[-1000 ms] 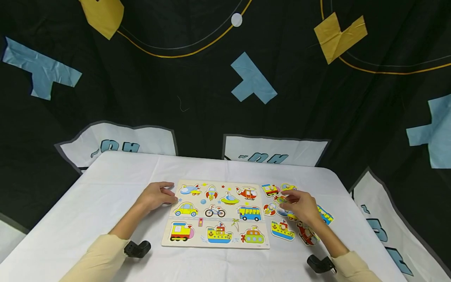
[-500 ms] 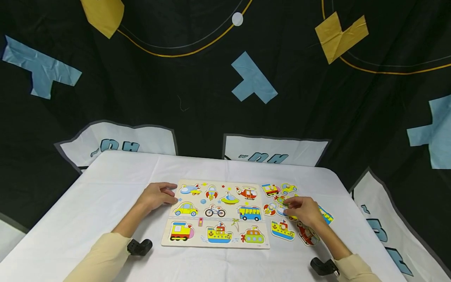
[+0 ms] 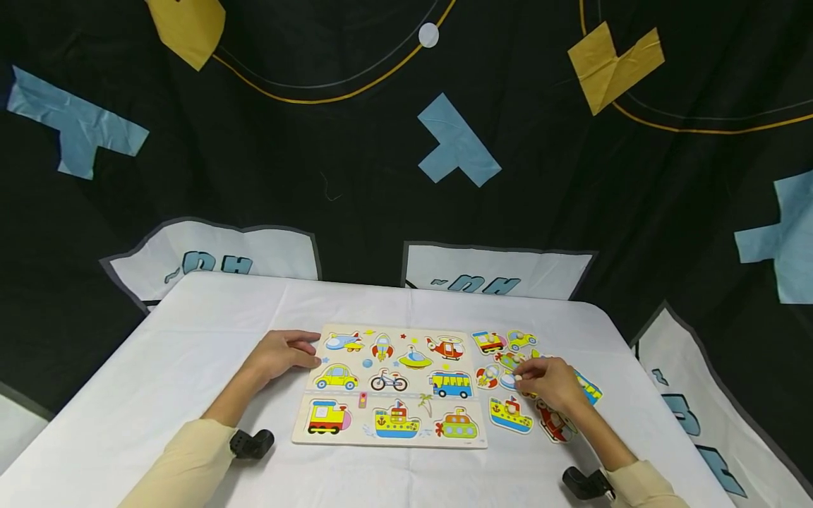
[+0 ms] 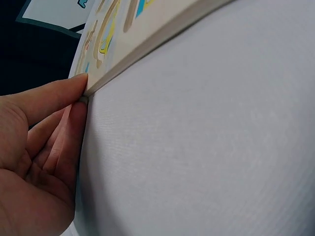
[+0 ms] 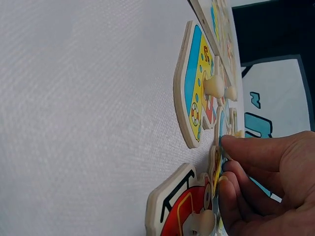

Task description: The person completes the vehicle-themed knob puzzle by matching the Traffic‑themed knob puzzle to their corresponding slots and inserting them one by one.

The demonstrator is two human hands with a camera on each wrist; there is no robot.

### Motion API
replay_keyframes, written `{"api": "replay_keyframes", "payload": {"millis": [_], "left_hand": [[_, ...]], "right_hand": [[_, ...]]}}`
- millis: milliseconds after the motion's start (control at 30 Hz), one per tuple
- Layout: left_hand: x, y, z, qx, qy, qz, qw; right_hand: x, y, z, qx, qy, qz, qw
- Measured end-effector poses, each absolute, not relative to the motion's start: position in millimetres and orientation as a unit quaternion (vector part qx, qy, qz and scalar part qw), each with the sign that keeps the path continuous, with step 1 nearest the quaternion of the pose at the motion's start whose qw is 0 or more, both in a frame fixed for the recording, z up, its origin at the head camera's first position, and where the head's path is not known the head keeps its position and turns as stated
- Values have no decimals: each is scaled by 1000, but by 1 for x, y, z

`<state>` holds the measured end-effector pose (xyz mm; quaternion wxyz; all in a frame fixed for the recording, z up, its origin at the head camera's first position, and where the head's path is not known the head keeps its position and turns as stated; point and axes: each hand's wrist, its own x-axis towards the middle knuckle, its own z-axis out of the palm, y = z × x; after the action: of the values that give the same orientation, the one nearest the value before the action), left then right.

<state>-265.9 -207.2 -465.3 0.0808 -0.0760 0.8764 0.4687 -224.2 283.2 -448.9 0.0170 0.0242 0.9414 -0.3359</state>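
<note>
Left hand: the left hand (image 3: pixel 279 356) pinches the left edge of the board, toward its far end, thumb and fingers clamped on the wood.
Right hand: the right hand (image 3: pixel 552 381) is down among the loose pieces, thumb and fingertips close to each other at the plane piece (image 3: pixel 507 382); I cannot tell whether they grip its knob.
Board: the board (image 3: pixel 416 381) lies flat in the middle of the table, showing three rows of colourful vehicle pictures, with a bicycle at the centre.
Loose pieces, far side: to the right of the board lie the train piece (image 3: pixel 488 343) and, just right of it, the car piece (image 3: pixel 521 340), with the submarine piece (image 3: pixel 507 360) a little nearer.
Loose pieces, middle: the rocket piece (image 3: pixel 487 376) is just left of the plane; the bus piece (image 3: pixel 588 387) shows right of the right hand, which partly covers it.
Loose pieces, near side: the ship piece (image 3: pixel 511 415) lies beside the board, its round knob upward, and the helicopter piece (image 3: pixel 554 422) is to its right.
Sleeves: both arms wear beige sleeves (image 3: pixel 181 466), with a black wrist camera (image 3: pixel 252 444) on each.
Table: a white cloth (image 3: pixel 356 480) covers it.
Backdrop: a dark curtain (image 3: pixel 317 162) with blue and gold shapes hangs behind the table's far edge.
</note>
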Motion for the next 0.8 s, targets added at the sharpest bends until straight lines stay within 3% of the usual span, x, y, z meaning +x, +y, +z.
{"api": "replay_keyframes", "payload": {"millis": [800], "left_hand": [[-263, -207, -461, -76, 877, 468, 81]], "right_hand": [[-225, 280, -437, 19, 939, -344, 19]]}}
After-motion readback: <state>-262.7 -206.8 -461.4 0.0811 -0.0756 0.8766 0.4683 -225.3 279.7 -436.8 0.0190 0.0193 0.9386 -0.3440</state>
